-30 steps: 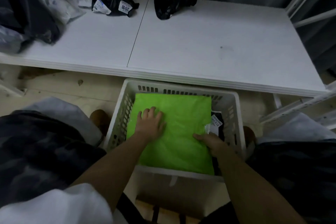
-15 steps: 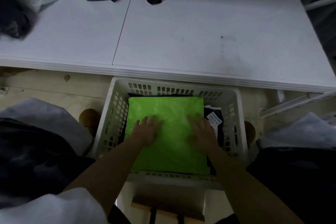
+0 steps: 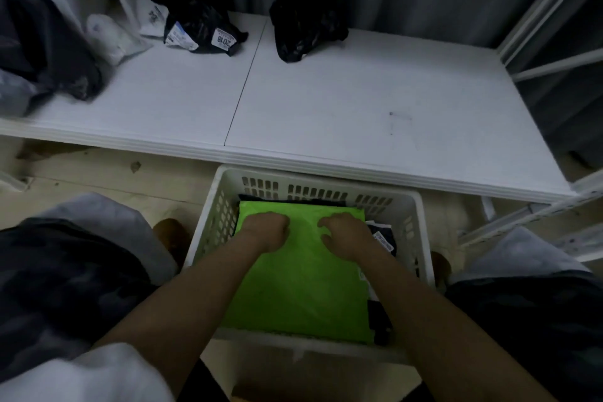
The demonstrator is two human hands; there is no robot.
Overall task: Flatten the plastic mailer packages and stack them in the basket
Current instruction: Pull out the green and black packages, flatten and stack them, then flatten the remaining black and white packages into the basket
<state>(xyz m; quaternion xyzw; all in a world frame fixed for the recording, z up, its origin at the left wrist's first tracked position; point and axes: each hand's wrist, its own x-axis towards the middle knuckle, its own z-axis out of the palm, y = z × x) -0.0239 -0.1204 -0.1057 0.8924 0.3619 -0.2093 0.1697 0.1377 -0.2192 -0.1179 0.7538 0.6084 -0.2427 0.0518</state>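
- One white basket [image 3: 421,232] sits on the floor just in front of the desk [image 3: 326,108], between the person's knees.
- One green mailer [image 3: 300,287] lies flat on top inside the basket. Its long axis runs from the near wall of the basket toward the desk, and its far short edge stops just short of the basket's far wall.
- Dark mailers [image 3: 383,240] lie under the green one; a strip of them, with a white label, shows along its right side. How many are in that stack cannot be told.
- The green mailer sits against the left wall of the basket, with a gap on the right where the dark ones show.
- Two hands are on the far half of the green mailer, side by side and apart.
- The left hand [image 3: 266,230] is curled into a loose fist, knuckles down on the mailer, with nothing gripped.
- The right hand [image 3: 342,233] rests palm down with its fingers bent and spread, pressing the mailer; it holds nothing.
- On the desk, two black bags stand at the back: a black bag with labels [image 3: 202,26] on the left panel, and a plain black bag [image 3: 306,16] on the right panel.
- A pile of dark and white bags [image 3: 49,42] crowds the far left corner.
- The front and right of the desk are open surface.
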